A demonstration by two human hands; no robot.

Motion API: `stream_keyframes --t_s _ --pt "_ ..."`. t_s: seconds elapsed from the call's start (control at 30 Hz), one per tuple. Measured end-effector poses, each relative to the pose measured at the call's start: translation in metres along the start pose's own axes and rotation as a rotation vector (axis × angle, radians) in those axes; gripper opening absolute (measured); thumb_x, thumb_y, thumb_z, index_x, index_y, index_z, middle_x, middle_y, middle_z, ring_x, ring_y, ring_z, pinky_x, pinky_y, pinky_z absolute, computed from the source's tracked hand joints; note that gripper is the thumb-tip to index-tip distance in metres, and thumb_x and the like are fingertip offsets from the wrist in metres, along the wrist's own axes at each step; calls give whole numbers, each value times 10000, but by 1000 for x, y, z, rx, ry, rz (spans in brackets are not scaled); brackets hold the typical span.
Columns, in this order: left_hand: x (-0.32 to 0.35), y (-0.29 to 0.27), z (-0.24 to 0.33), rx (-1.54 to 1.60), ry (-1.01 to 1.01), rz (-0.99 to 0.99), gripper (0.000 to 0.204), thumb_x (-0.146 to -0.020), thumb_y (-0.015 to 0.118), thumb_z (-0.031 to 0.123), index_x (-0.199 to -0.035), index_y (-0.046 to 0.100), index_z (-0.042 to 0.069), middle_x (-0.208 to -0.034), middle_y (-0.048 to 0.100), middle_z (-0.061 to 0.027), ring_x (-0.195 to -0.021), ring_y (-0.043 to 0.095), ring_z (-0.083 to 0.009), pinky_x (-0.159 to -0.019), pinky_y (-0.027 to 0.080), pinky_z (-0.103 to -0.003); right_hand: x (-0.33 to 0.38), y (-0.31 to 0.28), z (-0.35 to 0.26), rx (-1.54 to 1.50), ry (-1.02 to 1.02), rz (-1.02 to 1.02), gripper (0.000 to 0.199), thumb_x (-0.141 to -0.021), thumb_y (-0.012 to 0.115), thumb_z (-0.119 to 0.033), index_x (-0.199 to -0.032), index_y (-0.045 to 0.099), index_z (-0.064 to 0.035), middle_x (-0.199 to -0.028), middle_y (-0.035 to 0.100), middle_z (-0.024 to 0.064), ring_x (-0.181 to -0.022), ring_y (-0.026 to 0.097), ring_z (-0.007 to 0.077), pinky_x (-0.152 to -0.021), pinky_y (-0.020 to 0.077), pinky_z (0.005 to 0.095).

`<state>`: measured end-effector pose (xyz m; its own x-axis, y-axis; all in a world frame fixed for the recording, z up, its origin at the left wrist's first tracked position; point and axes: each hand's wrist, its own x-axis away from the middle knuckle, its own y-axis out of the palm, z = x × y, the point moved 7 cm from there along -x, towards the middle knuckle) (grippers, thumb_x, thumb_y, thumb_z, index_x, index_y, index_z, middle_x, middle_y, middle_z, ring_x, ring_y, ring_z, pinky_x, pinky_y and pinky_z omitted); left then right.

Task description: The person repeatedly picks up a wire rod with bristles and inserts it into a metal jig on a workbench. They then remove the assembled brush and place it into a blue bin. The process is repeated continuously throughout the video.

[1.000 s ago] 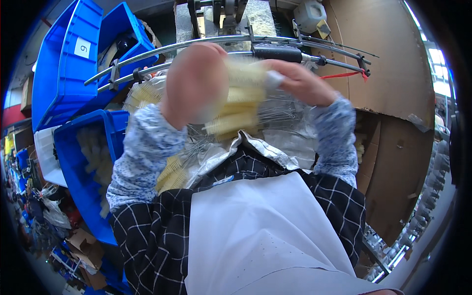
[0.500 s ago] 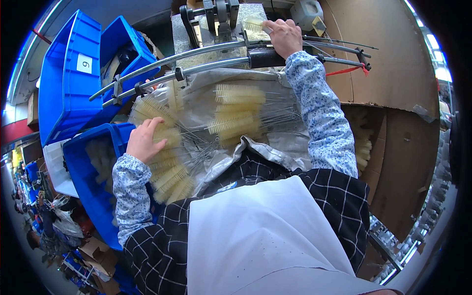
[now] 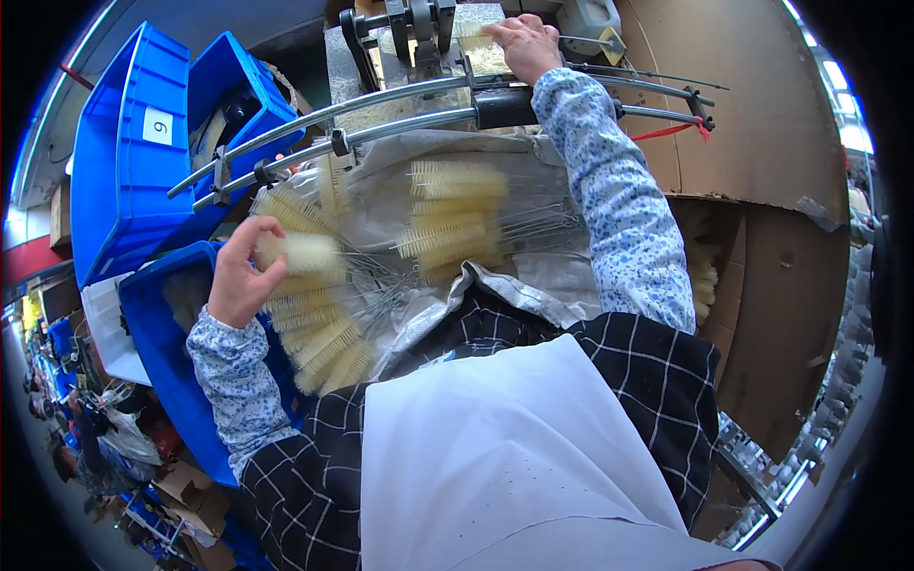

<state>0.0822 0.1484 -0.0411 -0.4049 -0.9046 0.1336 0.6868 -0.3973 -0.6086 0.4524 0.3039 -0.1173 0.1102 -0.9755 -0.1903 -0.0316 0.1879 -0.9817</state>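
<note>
My left hand pinches the end of a pale yellow bristle brush, which is blurred and lies level above the left pile of brushes. At the far side, my right hand grips another bristle brush by the machine. Its bristles stick out left of my fingers and a thin wire stem runs out to the right. A second pile of brushes rests on the grey-white cloth over my lap, wire stems toward the right.
Two curved metal rails cross between me and the metal machine. Blue bins stand at the left, one low blue bin beside my left arm. Cardboard sheets rise at the right, with more brushes below.
My left hand has closed on a brush and raised it from the left pile, moving slightly left. My right hand has shifted a little away and left with its brush.
</note>
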Motion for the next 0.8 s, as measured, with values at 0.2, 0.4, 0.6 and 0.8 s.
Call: stream_keyframes --t_s 0.2,0.4,0.6,0.8 --pt "4 -29 27 73 55 185 217 -713 568 30 -915 487 23 -819 484 -17 -701 461 -73 -630 384 -203 17 -20 17 145 21 101 421 -821 502 -303 -1231 411 -265 -1218 428 3 -1170 323 179 -919 242 418" --pt "20 -46 23 86 70 293 232 -724 568 22 -937 477 41 -836 462 3 -669 435 -34 -588 367 -166 42 -16 67 -102 257 181 346 -767 549 -241 -1102 550 -155 -1054 559 33 -1026 480 222 -848 340 410" --pt "18 -49 32 40 126 318 232 -720 570 19 -932 478 43 -806 451 10 -634 407 -29 -552 344 -167 36 -9 45 -142 194 241 316 -741 563 -201 -1049 583 -130 -1020 580 44 -945 539 237 -801 396 399" --pt "25 -54 37 34 125 334 228 -714 572 18 -919 478 45 -794 448 10 -611 388 -30 -532 321 -168 23 -11 -22 -101 187 185 248 -738 550 -149 -975 601 -95 -967 589 58 -914 552 217 -772 412 407"
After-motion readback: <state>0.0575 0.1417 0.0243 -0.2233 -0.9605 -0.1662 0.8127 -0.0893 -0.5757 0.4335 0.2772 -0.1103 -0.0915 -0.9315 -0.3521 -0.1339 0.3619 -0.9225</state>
